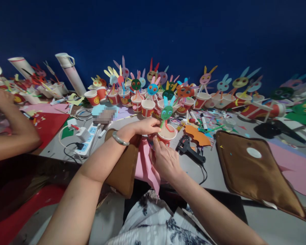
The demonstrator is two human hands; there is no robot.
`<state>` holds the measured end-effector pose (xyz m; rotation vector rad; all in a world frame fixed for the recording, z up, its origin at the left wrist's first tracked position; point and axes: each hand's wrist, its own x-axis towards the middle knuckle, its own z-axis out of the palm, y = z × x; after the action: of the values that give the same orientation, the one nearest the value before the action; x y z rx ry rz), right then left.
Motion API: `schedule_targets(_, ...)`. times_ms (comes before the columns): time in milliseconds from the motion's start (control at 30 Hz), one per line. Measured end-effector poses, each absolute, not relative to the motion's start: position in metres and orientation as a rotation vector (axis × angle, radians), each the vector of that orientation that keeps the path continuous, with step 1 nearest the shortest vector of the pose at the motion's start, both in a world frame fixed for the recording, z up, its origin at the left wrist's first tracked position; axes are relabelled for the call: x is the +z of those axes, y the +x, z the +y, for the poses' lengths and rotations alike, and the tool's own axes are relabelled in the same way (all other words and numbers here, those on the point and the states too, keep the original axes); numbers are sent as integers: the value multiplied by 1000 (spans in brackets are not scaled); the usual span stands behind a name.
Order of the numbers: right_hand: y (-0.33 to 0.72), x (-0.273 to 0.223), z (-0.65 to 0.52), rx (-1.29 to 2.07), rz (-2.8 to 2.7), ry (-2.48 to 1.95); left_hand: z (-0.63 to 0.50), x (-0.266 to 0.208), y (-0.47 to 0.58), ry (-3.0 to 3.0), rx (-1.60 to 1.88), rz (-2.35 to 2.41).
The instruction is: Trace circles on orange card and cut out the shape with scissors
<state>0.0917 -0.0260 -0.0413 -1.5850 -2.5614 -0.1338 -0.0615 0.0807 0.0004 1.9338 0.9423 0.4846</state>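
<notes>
A red and white paper cup stands at the table's front, with a green paper rabbit head with light blue ears rising from it. My left hand reaches across to the cup's left side, its fingertips at the rim by the green stem. Against the cup's lower front, my right hand has its fingers bent and pressed together; their tips are partly hidden. A pink paper sheet hangs over the table edge under my hands. To the right of the cup lies a black glue gun.
Several finished rabbit cups crowd the back. Brown cushions lie at right and under my left forearm. A power strip with cords, a thermos, orange paper and scraps surround the work. Another person's arm is at left.
</notes>
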Motion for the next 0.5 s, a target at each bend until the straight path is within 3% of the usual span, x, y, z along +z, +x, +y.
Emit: schedule_targets(500,92,-47,-26,-170,-2554,-1532,79,3,-60,2005,479,1002)
